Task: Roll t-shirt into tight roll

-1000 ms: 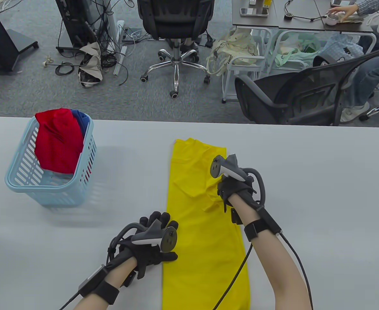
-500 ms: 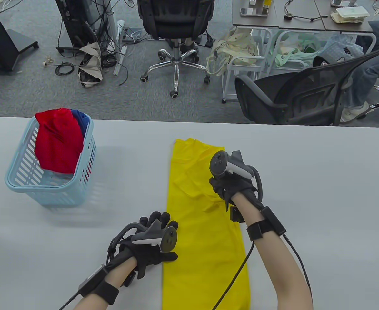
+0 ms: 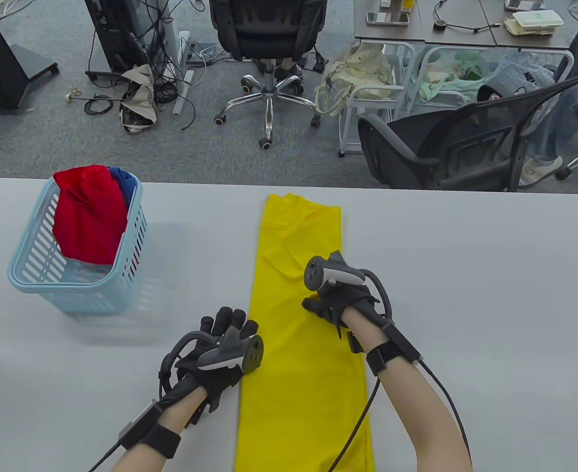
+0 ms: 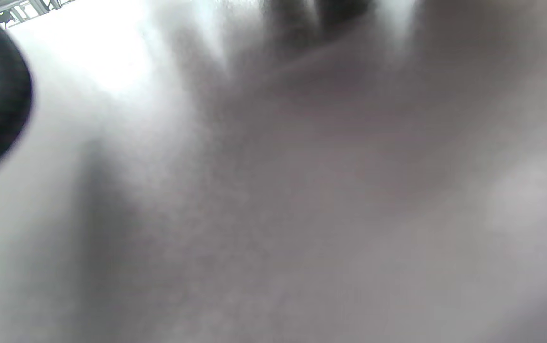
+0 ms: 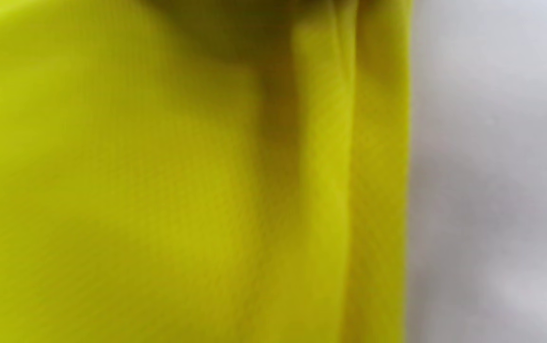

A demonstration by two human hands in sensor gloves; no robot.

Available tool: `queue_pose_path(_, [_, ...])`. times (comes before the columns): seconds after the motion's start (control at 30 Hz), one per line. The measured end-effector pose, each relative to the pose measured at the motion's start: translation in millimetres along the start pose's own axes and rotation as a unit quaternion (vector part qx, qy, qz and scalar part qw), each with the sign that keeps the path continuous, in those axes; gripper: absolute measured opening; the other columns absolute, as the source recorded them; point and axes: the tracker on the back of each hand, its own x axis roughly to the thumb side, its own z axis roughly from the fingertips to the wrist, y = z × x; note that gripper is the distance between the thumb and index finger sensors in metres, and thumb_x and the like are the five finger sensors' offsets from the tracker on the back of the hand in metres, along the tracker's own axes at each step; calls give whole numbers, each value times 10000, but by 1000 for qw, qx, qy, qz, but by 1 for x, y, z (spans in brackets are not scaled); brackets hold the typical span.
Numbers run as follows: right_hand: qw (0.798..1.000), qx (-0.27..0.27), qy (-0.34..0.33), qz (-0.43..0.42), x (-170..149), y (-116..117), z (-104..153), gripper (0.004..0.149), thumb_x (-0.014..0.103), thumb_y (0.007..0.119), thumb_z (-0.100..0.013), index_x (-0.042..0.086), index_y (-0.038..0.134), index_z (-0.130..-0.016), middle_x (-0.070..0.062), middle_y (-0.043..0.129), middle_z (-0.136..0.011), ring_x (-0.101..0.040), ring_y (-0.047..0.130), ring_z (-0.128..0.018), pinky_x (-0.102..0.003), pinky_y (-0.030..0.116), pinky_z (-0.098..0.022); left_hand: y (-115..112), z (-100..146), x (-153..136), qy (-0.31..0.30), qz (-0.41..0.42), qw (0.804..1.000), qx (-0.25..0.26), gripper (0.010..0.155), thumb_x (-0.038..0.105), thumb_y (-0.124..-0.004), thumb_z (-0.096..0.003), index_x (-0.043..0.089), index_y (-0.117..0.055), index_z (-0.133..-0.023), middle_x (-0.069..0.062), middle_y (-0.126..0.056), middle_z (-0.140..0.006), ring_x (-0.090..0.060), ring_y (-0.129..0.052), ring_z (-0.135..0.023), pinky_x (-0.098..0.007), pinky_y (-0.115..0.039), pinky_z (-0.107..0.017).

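Note:
The yellow t-shirt (image 3: 298, 373) lies folded into a long narrow strip down the middle of the grey table (image 3: 466, 295), running from the far side to the near edge. My right hand (image 3: 318, 306) rests on top of the strip about halfway along, fingers pointing left; most of them are hidden under the tracker. In the right wrist view the yellow t-shirt (image 5: 159, 190) fills the frame, with a lengthwise fold near its right edge. My left hand (image 3: 227, 322) lies flat, fingers straight, at the strip's left edge. The left wrist view is a blur of grey table (image 4: 273, 214).
A light blue basket (image 3: 38, 275) holding red and blue clothes stands at the table's left. Beyond the far edge are office chairs (image 3: 269, 29), cables and another table. A person sits at the far right. Cables trail from both wrists.
The strip now lies flatter and straighter, and its far end reaches further away. My right hand slid nearer and left along the shirt. My left hand shifted slightly left and forward.

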Motion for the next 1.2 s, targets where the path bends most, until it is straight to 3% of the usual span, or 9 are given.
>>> queue_pose_path(0.13, [1000, -8, -1, -30, -7, -7, -6, 787, 532, 390, -633, 146, -122, -1088, -158, -226, -1075, -451, -185, -1013, -626, 121, -749, 1, 4, 4, -14, 6, 1000, 4, 773, 600, -228, -487, 213, -29, -1125, -171, -30, -1204, -458, -107, -1107, -624, -257, -798])
queue_pose_path(0.27, [997, -64, -10, -30, -7, 2, 23, 795, 531, 406, -640, 110, -81, -1107, -199, -178, -1091, -496, -129, -1012, -631, 168, -740, 9, 17, 12, -46, 25, 998, 24, 791, 608, -238, -487, 195, -35, -1130, -180, -50, -1208, -461, -140, -1113, -615, -282, -803])
queue_pose_path(0.43, [996, -53, -40, 54, 4, 44, 83, 810, 542, 416, -641, 59, -2, -1140, -260, -75, -1116, -550, -18, -1023, -646, 251, -729, 10, 25, 29, -92, 61, 994, 13, 813, 626, -244, -489, 178, -34, -1134, -205, -81, -1213, -481, -183, -1114, -633, -324, -797])
queue_pose_path(0.5, [995, -45, -63, 71, 11, 66, 103, 816, 549, 411, -642, 40, 23, -1148, -289, -34, -1124, -568, 28, -1031, -650, 287, -726, 7, 24, 34, -86, 94, 991, -40, 849, 653, -218, -478, 157, -2, -1132, -234, -63, -1211, -507, -180, -1109, -651, -329, -793])
queue_pose_path(0.57, [993, -22, -84, 75, 15, 87, 110, 822, 559, 407, -638, 31, 39, -1149, -302, -5, -1127, -573, 58, -1035, -650, 307, -724, 3, 23, 38, -93, 123, 986, -62, 859, 660, -221, -475, 155, 34, -1122, -253, 34, -1177, -528, -91, -1085, -673, -257, -780])
queue_pose_path(0.67, [991, -17, -69, 110, 18, 111, 107, 843, 577, 326, -617, 38, -138, -1070, -294, -148, -1060, -566, -74, -983, -667, 198, -706, -2, 17, 43, -69, 52, 994, -62, 864, 665, -223, -476, 150, 85, -1098, -239, 91, -1151, -516, -45, -1074, -677, -235, -774])
queue_pose_path(0.77, [994, -9, -75, 82, 15, 111, 101, 827, 573, 278, -610, 41, -178, -1050, -287, -207, -1035, -560, -139, -956, -672, 136, -688, -4, 7, 42, -49, -5, 996, -69, 868, 676, -149, -431, 152, 192, -1033, -234, 164, -1110, -511, -5, -1059, -677, -222, -769])
queue_pose_path(0.87, [994, -3, -68, 81, 9, 100, 88, 807, 567, 264, -602, 63, -192, -1037, -268, -231, -1026, -547, -164, -949, -657, 117, -692, 4, -6, 32, -40, 53, 995, -72, 876, 709, -248, -438, 218, 140, -1052, -183, 147, -1128, -495, -3, -1068, -674, -213, -770])
queue_pose_path(1.2, [998, 30, -46, -3, -9, 58, 36, 800, 597, 297, -594, 158, -245, -986, -156, -315, -974, -437, -283, -902, -615, -15, -668, 29, -61, 1, -28, 29, 996, -75, 864, 690, -230, -410, 231, 155, -1033, -160, 151, -1116, -450, 18, -1063, -629, -190, -790])
